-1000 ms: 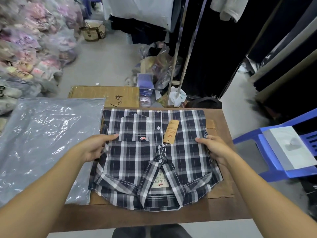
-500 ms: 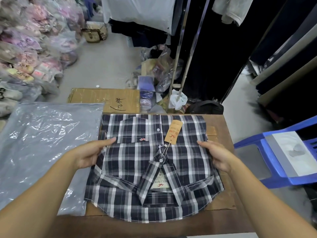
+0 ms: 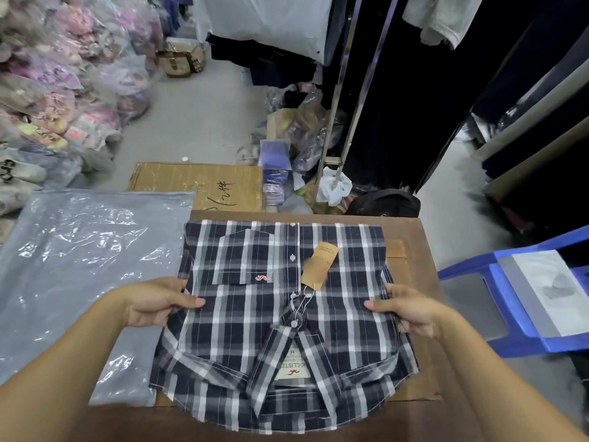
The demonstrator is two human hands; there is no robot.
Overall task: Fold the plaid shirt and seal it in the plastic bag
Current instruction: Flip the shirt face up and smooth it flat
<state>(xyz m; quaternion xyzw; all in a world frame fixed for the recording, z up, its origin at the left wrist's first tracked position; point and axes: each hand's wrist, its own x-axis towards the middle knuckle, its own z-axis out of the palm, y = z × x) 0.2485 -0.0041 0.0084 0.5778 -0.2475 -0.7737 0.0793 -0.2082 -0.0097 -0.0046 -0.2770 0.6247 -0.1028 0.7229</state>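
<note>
Plaid shirt [image 3: 280,301] is gripped at its left and right edges by left hand [image 3: 156,303] and right hand [image 3: 406,309], thumbs on top, fingers curled beneath.

- Your fingers [image 3: 178,306] tuck under both edges of the plaid shirt [image 3: 280,301], out of sight.
- The plastic bag [image 3: 79,266] runs off the left edge.
- The hang tag [image 3: 319,262] print is blurred.
</note>
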